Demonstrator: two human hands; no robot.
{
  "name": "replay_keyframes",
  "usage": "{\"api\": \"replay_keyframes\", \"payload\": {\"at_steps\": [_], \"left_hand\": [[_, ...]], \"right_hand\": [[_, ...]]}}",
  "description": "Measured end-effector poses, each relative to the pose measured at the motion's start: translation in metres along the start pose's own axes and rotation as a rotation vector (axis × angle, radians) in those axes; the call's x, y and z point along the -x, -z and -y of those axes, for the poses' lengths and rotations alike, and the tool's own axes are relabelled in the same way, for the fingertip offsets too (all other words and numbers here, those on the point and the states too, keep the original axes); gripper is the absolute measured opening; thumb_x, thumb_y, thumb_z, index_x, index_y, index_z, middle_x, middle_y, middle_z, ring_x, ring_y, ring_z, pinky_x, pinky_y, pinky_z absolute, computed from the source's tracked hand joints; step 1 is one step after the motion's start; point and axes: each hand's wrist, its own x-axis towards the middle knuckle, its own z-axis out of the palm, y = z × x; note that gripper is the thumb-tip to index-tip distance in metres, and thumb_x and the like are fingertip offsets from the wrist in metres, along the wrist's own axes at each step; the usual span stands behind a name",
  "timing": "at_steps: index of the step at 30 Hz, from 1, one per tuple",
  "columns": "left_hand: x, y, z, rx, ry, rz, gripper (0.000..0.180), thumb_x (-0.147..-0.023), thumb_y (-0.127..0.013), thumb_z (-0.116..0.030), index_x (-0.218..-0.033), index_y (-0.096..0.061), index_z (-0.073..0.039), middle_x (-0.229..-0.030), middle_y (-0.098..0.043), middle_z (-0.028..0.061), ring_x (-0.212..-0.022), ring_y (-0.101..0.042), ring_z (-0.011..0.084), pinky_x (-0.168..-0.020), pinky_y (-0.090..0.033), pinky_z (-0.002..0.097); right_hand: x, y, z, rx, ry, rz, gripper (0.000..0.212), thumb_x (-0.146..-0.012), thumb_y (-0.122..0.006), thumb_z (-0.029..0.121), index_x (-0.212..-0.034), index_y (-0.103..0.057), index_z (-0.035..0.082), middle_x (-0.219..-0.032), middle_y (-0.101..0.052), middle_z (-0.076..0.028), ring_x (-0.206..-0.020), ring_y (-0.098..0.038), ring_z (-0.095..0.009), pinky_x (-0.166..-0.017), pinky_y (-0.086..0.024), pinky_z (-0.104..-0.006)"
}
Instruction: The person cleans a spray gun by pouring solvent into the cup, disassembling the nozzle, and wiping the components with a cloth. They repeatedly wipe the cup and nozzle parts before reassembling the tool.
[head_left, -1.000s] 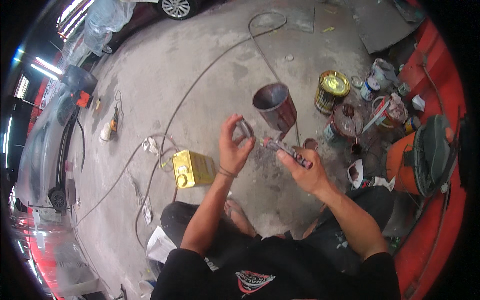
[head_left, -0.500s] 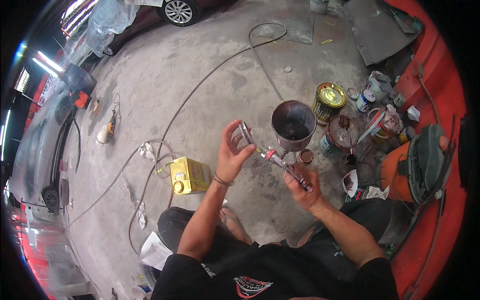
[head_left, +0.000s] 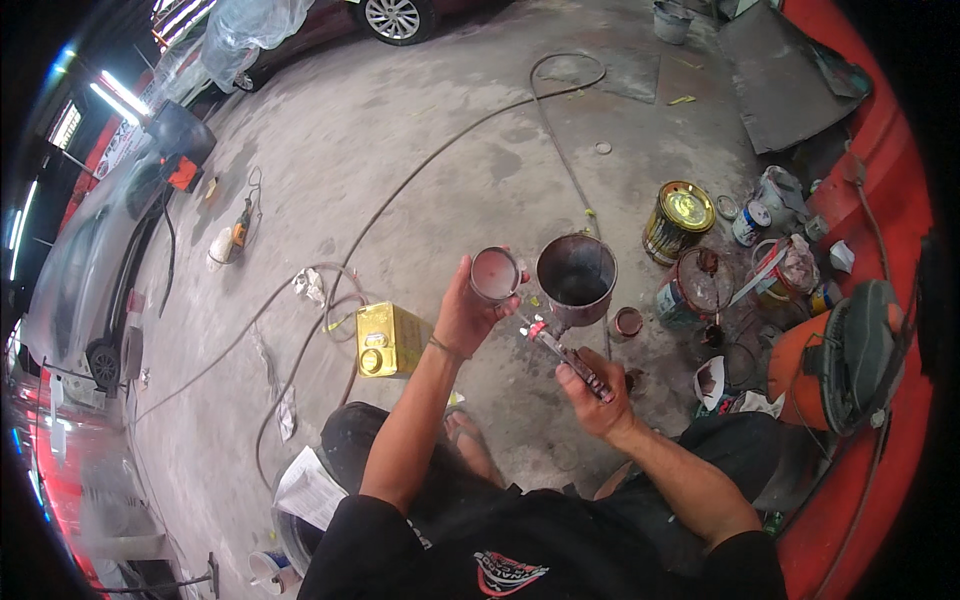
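My right hand (head_left: 600, 406) is closed round the handle of a spray gun (head_left: 562, 358) in front of me. The gun's dark metal cup (head_left: 578, 318) has its mouth uncovered, and its inside looks dark. Just left of that cup, my left hand (head_left: 466, 318) grips a round lid (head_left: 494, 274) by its rim. The lid's pale pinkish face is turned up towards me, apart from the cup. Whether any liquid is inside the cup I cannot tell.
A yellow metal can (head_left: 392, 340) stands left of my knees. To the right are an open paint can (head_left: 680, 222), several stained tins and an orange-and-black machine (head_left: 830, 355) by the red wall. A long hose (head_left: 440, 130) loops over the concrete floor. Cars stand beyond.
My left hand has turned the lid from edge-on to face-up, beside the cup. The spray gun has tipped slightly and stays in my right hand. The whole view has shifted a little.
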Motion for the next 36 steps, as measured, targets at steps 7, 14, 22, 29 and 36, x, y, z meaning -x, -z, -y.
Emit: {"api": "replay_keyframes", "payload": {"at_steps": [7,14,22,29,36], "left_hand": [[0.003,0.010,-0.002,-0.050,0.037,0.123,0.069,-0.109,-0.043,-0.065,-0.153,-0.052,-0.012,-0.125,-0.073,0.0155,-0.086,-0.072,0.0180,-0.074,-0.060,0.0300],[0.011,0.004,-0.005,-0.691,-0.169,0.021,0.078,-0.090,-0.086,-0.012,-0.159,-0.049,-0.011,-0.159,-0.052,0.0105,-0.139,-0.056,0.0247,-0.110,-0.052,0.0419],[0.024,0.003,-0.017,-0.921,-0.363,0.041,0.080,-0.084,-0.084,0.002,-0.155,-0.051,-0.016,-0.171,-0.036,0.0081,-0.159,-0.033,0.0294,-0.120,-0.043,0.0524],[0.047,-0.003,-0.033,-0.944,-0.443,-0.032,0.077,-0.082,-0.079,0.005,-0.151,-0.054,-0.017,-0.169,-0.039,0.0073,-0.157,-0.038,0.0280,-0.114,-0.051,0.0486],[0.062,0.012,-0.050,-1.007,-0.500,-0.055,0.075,-0.082,-0.074,0.007,-0.150,-0.055,-0.017,-0.167,-0.042,0.0079,-0.155,-0.041,0.0280,-0.110,-0.055,0.0458]], "right_hand": [[-0.009,-0.002,-0.004,0.007,0.037,-0.101,0.029,-0.102,-0.070,0.027,-0.088,-0.063,0.002,-0.070,-0.059,-0.013,-0.062,-0.057,-0.021,-0.060,-0.047,-0.0395],[-0.004,-0.006,-0.017,0.057,0.021,-0.099,0.031,-0.100,-0.073,0.029,-0.087,-0.060,0.004,-0.070,-0.059,-0.014,-0.060,-0.057,-0.026,-0.058,-0.047,-0.0401],[0.009,-0.022,-0.017,0.027,0.080,-0.091,0.026,-0.097,-0.076,0.027,-0.095,-0.061,0.006,-0.077,-0.062,-0.015,-0.066,-0.066,-0.037,-0.061,-0.051,-0.0419],[-0.001,-0.048,-0.019,-0.004,0.137,-0.044,0.023,-0.099,-0.077,0.024,-0.101,-0.063,0.006,-0.083,-0.063,-0.015,-0.070,-0.066,-0.034,-0.063,-0.051,-0.0403],[-0.020,-0.068,-0.010,0.038,0.136,0.038,0.025,-0.100,-0.077,0.025,-0.094,-0.064,0.005,-0.076,-0.060,-0.014,-0.063,-0.060,-0.031,-0.058,-0.047,-0.0408]]}}
